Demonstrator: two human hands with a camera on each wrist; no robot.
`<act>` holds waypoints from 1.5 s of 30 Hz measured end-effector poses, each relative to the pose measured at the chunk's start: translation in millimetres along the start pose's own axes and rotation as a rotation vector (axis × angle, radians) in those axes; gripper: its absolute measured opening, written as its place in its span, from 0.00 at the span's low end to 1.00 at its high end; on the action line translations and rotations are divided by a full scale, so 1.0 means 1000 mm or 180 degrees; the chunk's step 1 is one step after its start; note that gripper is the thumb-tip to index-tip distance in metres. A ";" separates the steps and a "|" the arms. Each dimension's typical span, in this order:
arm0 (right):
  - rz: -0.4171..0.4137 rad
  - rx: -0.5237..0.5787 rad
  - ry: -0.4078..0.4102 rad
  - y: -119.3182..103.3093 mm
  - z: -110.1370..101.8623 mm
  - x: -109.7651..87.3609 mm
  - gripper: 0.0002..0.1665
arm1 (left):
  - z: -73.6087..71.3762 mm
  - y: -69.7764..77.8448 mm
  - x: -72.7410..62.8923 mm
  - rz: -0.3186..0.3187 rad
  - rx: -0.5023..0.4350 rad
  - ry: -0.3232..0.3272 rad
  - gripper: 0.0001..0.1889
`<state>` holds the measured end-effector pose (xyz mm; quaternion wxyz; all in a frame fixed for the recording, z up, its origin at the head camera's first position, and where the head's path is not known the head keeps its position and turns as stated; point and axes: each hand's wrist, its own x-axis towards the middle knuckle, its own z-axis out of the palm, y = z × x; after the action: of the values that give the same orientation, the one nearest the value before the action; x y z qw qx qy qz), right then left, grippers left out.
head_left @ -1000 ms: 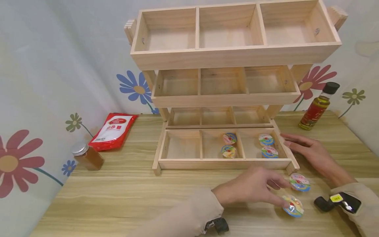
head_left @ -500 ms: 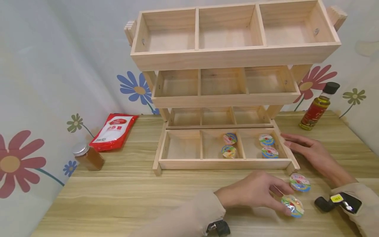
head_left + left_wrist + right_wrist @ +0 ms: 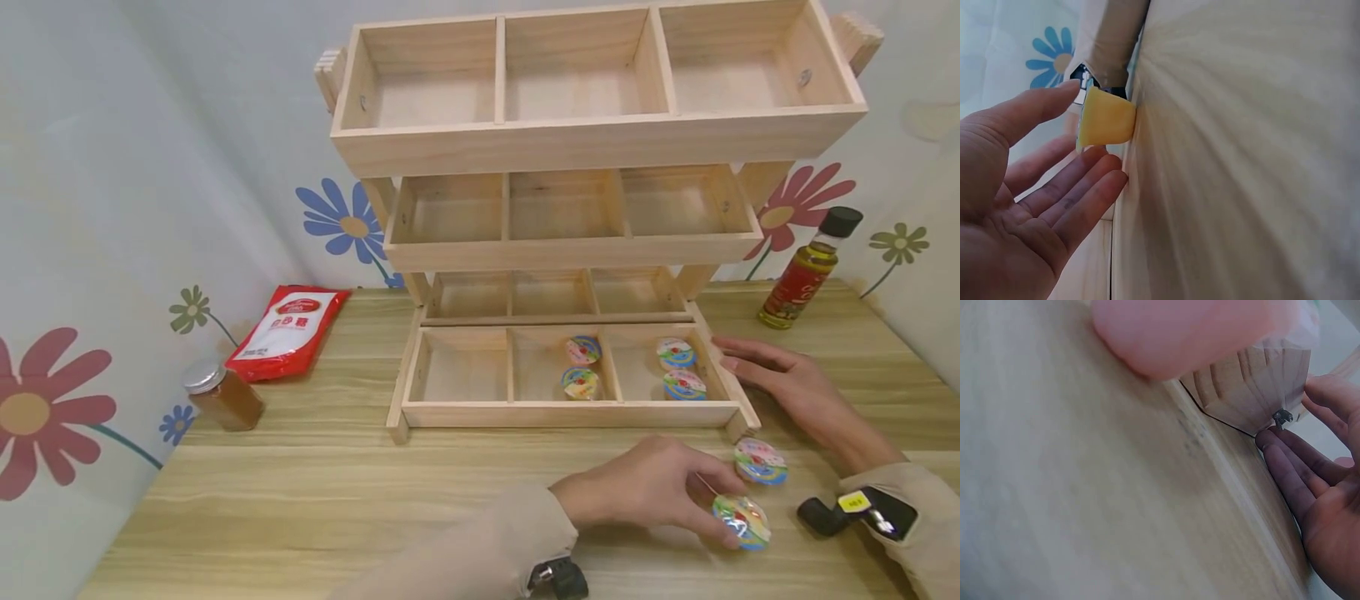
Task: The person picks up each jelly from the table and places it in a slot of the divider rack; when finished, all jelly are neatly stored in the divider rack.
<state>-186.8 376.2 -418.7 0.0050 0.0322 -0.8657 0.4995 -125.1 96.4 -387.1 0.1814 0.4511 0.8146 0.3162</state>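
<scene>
My left hand has its thumb and fingers around the rim of a jelly cup standing on the table, pinching it. In the left wrist view this jelly cup is yellow, its lid facing the palm side. Just behind it stands another jelly cup, pinkish in the right wrist view. My right hand rests with extended fingers against the right side of the wooden rack. Two jelly cups sit in the bottom tier's middle compartment, two more jelly cups in its right one.
The rack's upper tiers overhang the bottom one. An oil bottle stands at the back right of the table. On the left lie a red-and-white sugar bag and a jar with a silver lid, slightly tilted in view.
My left hand has shifted slightly to the right, its thumb and fingers coming around the nearer jelly cup. The right hand has stayed at the rack's side.
</scene>
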 end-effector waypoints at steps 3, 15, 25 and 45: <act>0.0002 -0.0023 0.0002 0.000 0.000 0.000 0.31 | 0.002 0.000 0.002 -0.0020 -0.0026 -0.0035 0.23; 0.0012 -0.0046 0.0007 0.000 0.000 0.000 0.31 | 0.006 0.001 0.007 0.0066 -0.0058 -0.0096 0.23; -0.0005 0.0004 0.0025 0.001 0.001 -0.001 0.30 | 0.009 0.002 0.007 0.0098 0.0119 -0.0032 0.23; 0.0014 -0.0112 0.0024 -0.003 0.000 -0.001 0.31 | -0.002 -0.002 -0.002 0.0153 0.0058 0.0069 0.23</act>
<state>-185.4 375.2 -416.4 0.0078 0.0283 -0.8744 0.4843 -126.4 93.5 -387.4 0.1607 0.4688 0.8083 0.3180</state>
